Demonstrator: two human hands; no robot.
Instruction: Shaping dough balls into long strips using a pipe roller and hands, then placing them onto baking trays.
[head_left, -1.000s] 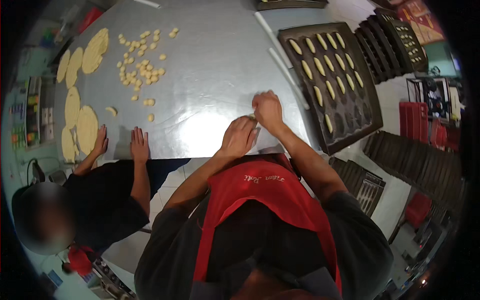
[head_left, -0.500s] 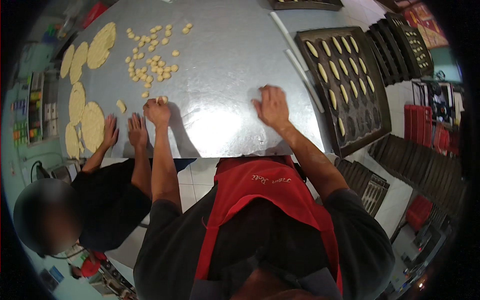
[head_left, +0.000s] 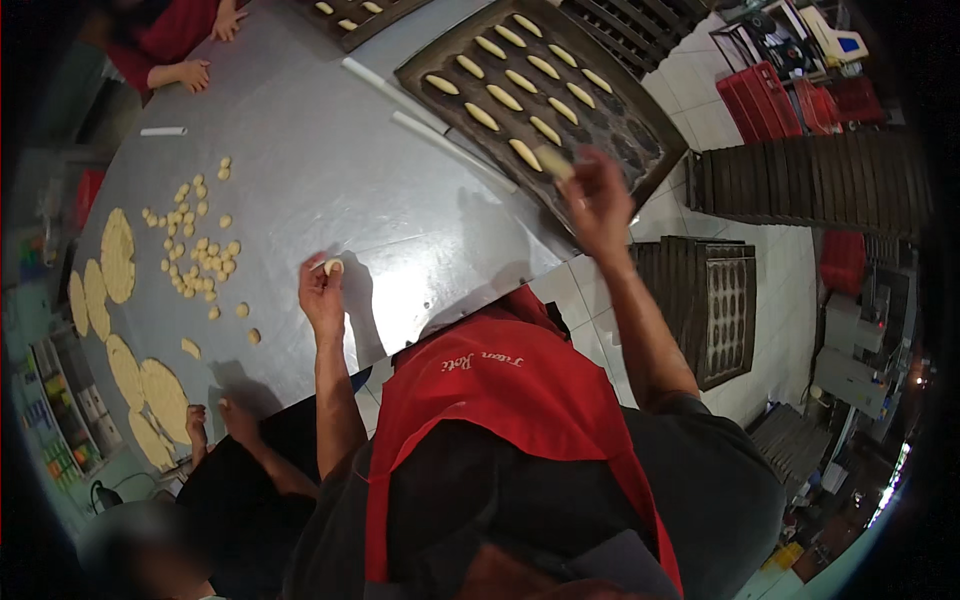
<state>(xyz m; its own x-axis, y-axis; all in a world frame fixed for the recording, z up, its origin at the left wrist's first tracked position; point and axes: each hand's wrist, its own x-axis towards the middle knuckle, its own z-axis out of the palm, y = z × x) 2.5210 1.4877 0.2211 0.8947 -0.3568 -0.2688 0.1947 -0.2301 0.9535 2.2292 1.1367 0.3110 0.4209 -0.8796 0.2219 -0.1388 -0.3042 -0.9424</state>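
Note:
My left hand (head_left: 322, 302) is just above the metal table, with a pale dough ball (head_left: 333, 267) pinched at its fingertips. My right hand (head_left: 602, 205), smeared by motion, is over the near edge of a dark baking tray (head_left: 655, 135). Between its fingers is a blurred dough roll (head_left: 555, 163). Slim dough rolls (head_left: 504, 97) lie in rows in the tray's shallow hollows, and the hollows nearest my right hand hold no dough. Several small dough balls (head_left: 205, 252) are scattered on the table to the left of my left hand.
Flattened dough sheets (head_left: 165, 398) lie at the table's left edge. White rods (head_left: 455, 152) rest beside the tray. A co-worker's hands (head_left: 240, 420) are at the near left, another person's (head_left: 190, 75) at the far left. Stacked trays (head_left: 810, 185) and red crates (head_left: 757, 103) stand right.
The view has turned right. My right hand has gone from the tabletop to over the tray and now shows a dough roll. My left hand has lifted with a dough ball.

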